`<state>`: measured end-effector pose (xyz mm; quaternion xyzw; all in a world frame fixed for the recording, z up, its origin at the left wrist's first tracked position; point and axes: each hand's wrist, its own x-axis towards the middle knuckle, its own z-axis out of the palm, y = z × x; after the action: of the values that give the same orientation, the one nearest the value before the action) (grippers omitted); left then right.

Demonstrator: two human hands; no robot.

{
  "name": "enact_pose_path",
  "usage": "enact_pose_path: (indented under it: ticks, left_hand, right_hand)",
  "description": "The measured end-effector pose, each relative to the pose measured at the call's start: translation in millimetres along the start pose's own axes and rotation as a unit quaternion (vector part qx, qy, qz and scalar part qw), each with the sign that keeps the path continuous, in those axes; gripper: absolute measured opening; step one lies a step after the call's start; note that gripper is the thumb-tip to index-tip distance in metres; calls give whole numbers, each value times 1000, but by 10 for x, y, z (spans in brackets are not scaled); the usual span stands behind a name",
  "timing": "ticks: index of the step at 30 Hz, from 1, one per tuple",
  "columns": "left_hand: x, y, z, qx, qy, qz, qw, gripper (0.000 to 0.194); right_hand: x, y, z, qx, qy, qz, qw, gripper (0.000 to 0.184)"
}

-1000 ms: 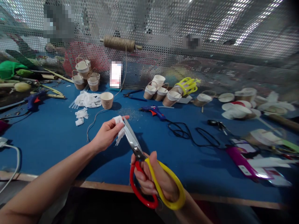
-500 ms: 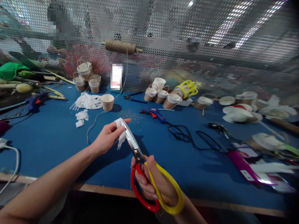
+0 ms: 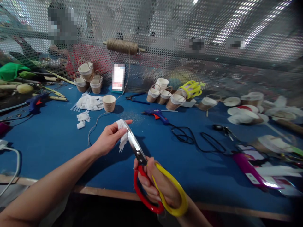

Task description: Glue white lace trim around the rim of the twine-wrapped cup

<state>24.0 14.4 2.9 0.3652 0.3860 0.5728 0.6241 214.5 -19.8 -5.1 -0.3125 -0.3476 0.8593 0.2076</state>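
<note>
Between the thumb and fingers of my left hand (image 3: 107, 138) is a piece of white fabric (image 3: 123, 143) with a ragged lower end hanging down. My right hand (image 3: 161, 184) grips the scissors (image 3: 134, 142), which have one red and one yellow handle loop. Their blades point up and away, lying against the right edge of the fabric near my left thumb. A small twine-wrapped cup (image 3: 109, 104) stands upright beyond my left hand. Left of it lie a heap of white fabric (image 3: 89, 102) and small cut pieces (image 3: 82, 117).
A blue glue gun (image 3: 156, 115) with a looping black cord lies right of centre. Small buckets (image 3: 87, 71) stand along the mesh wall. A twine spool (image 3: 121, 46) hangs above a lit phone (image 3: 118, 77). Another glue gun (image 3: 35, 102) lies at left, a purple packet (image 3: 248, 167) at right.
The scissor handles have shifted very slightly right, and the blades look a little closer together. My left hand keeps the fabric in nearly the same place.
</note>
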Motion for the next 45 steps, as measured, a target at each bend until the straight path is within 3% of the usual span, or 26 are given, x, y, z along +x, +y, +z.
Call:
enact_pose_path:
  ticks: [11, 21, 34, 40, 45]
  left_hand:
    - [31, 65, -11, -24, -9, 26, 999, 37]
    - [44, 103, -9, -122, 46, -33, 991, 21]
    - [39, 151, 23, -159, 49, -77, 983, 13]
    - [33, 141, 10, -179, 15, -101, 979, 18]
    - [28, 107, 38, -184, 48, -62, 980, 19]
  right_hand:
    - [-46, 62, -14, -68, 20, -40, 997, 46]
    - [-84, 48, 29, -107, 14, -60, 992, 39]
    - [-126, 61, 30, -126, 12, -63, 990, 36]
    - [-134, 69, 42, -135, 13, -72, 988, 38]
    - [-134, 78, 40, -112, 25, -80, 990, 53]
